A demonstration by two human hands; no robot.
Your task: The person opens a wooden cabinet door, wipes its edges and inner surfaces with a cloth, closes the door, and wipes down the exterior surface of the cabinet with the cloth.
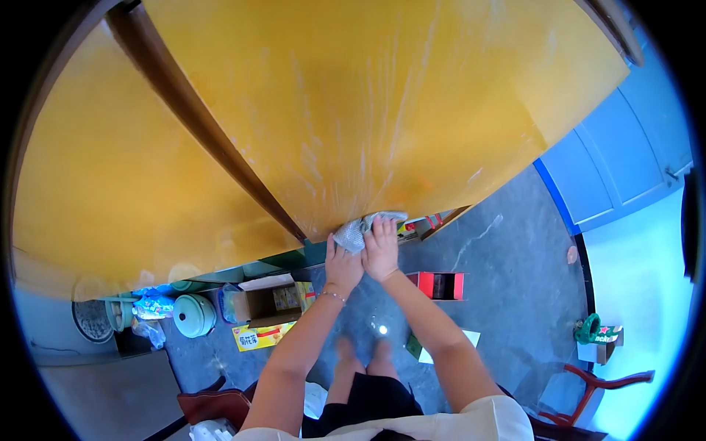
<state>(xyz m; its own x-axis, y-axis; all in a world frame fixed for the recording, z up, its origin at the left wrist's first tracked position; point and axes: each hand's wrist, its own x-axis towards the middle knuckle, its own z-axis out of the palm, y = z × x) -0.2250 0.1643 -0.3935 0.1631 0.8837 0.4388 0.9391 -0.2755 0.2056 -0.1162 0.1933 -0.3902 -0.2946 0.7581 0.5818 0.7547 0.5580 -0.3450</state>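
A crumpled grey cloth (351,235) lies against the near edge of a large yellow wooden surface (441,110) streaked with whitish marks. My left hand (343,266), with a bracelet at its wrist, grips the cloth's lower left side. My right hand (380,248) is beside it, its fingers bent over the cloth's right part. Both hands are close together at the edge, and the fingertips are partly hidden in the folds.
A dark brown strip (198,110) divides the yellow surface. Below stand an open cardboard box (268,305), a pale green pot (194,316) and a red box (440,286). A wooden chair (585,393) is at right, near a blue door (610,154).
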